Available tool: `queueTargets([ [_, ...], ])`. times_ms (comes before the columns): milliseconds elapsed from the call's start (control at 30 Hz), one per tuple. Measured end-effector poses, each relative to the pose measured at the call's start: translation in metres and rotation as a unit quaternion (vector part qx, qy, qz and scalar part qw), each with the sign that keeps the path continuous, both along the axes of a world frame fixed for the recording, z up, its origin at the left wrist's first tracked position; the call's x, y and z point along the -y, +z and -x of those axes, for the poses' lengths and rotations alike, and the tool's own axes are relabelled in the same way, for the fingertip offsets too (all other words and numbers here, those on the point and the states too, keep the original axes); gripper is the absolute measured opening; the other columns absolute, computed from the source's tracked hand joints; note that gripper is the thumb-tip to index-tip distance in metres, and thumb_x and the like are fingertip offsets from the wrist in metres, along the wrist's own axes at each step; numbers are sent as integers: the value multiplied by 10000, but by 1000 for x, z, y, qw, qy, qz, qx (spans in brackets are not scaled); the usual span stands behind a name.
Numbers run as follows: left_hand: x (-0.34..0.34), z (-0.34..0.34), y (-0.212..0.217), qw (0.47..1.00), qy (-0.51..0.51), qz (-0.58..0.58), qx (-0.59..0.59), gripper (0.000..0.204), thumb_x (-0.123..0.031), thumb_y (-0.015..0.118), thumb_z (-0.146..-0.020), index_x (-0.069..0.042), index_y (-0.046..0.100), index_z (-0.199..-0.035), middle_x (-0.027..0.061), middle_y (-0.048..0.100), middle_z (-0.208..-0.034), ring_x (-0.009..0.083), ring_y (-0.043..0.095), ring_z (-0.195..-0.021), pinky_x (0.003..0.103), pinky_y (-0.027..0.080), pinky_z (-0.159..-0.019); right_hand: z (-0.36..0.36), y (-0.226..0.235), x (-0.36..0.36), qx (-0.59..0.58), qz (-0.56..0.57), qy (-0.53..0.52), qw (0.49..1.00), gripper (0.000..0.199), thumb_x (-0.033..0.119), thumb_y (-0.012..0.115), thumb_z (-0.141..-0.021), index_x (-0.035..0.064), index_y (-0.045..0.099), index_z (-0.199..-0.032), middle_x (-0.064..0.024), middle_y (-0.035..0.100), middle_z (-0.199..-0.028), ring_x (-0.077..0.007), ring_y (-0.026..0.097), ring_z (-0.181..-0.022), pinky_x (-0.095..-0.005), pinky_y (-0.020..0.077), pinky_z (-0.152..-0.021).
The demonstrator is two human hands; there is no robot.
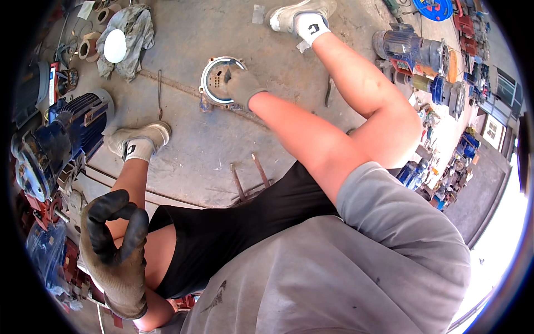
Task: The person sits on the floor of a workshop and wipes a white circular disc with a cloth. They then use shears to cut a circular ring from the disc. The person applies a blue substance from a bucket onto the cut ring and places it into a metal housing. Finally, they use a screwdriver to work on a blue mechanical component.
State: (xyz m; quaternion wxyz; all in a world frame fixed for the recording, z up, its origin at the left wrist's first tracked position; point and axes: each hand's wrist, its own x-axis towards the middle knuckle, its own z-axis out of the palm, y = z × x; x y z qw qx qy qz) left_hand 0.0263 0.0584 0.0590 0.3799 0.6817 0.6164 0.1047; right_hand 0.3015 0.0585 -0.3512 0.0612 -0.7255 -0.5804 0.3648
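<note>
On the floor ahead lies a round metal motor end cover (204,83), a ring-shaped casting with a pale rim and small holes in its face. My right hand (246,88), in a grey-brown work glove, reaches down over its right side and touches it; the fingers are mostly hidden or blurred against the metal. My left hand (115,245), gloved with black-coated fingers, is raised over my left thigh, away from the cover. Its fingers curl round toward the thumb in a loop, and nothing shows inside it.
A large blue electric motor (83,125) stands at the left, other motors (409,50) at the right. A thin metal rod (160,94) lies near my left shoe (142,138). Crumpled cloth (133,42) lies at the far left. Wooden stool legs (260,168) stick out below me.
</note>
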Motion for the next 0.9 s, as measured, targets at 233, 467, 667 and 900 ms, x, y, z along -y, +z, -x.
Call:
queueTargets([
  [233,0,-1,-2,999,23,22,13,304,80,778,-883,60,671,-1167,99,687,-1017,166,661,-906,302,531,-836,47,4,0,15,-30,64,997,368,210,535,-986,-11,651,-1257,-232,724,-1250,-430,709,-1124,-500,527,-1040],
  [467,-2,-7,-3,999,27,19,22,323,91,770,-889,51,666,-1191,91,685,-1016,153,661,-899,294,529,-833,-22,-6,5,-47,9,8,999,335,134,505,-966,-29,654,-1218,-279,732,-1161,-468,697,-1118,-517,552,-992],
  [667,-1,-7,6,999,34,20,19,315,93,766,-894,34,666,-1187,75,686,-1016,131,658,-874,268,527,-777,-19,34,70,-16,30,38,999,351,149,521,-945,-28,659,-1215,-303,722,-1180,-474,691,-1126,-528,544,-991],
  [900,2,0,4,997,57,32,37,315,88,761,-900,32,666,-1196,72,690,-988,124,664,-863,246,519,-717,-14,44,38,-20,108,-85,990,390,203,528,-940,-26,681,-1216,-316,721,-1186,-475,702,-1108,-531,542,-993],
])
